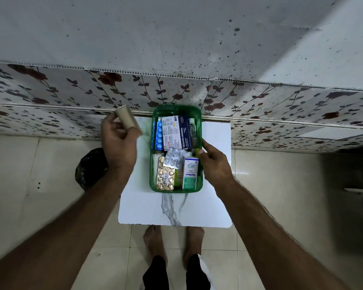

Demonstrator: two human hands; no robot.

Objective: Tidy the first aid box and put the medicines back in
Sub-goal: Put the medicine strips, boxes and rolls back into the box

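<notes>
A green plastic first aid box (155,186) stands on a small white marble-look table (214,206). Inside lie a blue blister strip (159,136), a dressings carton (177,131), a silver blister strip (174,157), a gold blister strip (165,175) and a green-and-white Optibex carton (190,173). My left hand (117,143) is raised left of the box and grips a beige bandage roll (127,119). My right hand (215,164) rests on the box's right rim, fingers touching its edge.
A flower-patterned wall panel (71,91) runs right behind the table. A dark round bag-like object (90,168) sits on the tiled floor to the left, under my left forearm. My bare feet (172,241) stand at the table's front edge.
</notes>
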